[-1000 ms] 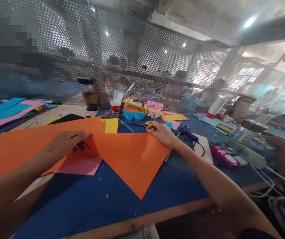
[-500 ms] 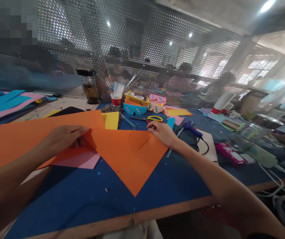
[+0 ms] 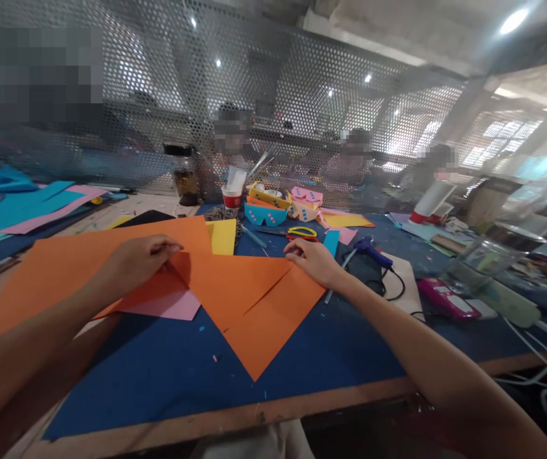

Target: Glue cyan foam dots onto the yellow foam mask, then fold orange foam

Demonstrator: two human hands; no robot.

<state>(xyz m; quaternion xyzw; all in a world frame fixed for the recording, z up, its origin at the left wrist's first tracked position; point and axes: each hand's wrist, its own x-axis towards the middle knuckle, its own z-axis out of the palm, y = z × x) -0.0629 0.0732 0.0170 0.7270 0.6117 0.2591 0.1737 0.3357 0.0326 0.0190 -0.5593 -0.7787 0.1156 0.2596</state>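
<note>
A folded orange paper sheet (image 3: 249, 306) lies on the blue table cover (image 3: 168, 376), its point aimed at the near table edge. My left hand (image 3: 139, 261) pinches the sheet's left corner, fingers closed on it. At the sheet's upper right corner my right hand (image 3: 314, 261) presses down, fingers curled against the paper. A larger orange sheet (image 3: 48, 274) lies under my left forearm, with a pink sheet (image 3: 168, 306) partly below it.
Behind the sheet are a yellow paper (image 3: 223, 236), yellow-handled scissors (image 3: 299, 233), a blue glue gun (image 3: 369, 250), a red cup (image 3: 232, 199) and colourful paper masks (image 3: 264, 213). A perforated metal screen (image 3: 273, 115) closes the back; people sit beyond it. A pink device (image 3: 445, 299) and cables lie right.
Both hands keep their hold on the orange sheet. The fold has been flattened a little and the view has shifted slightly.
</note>
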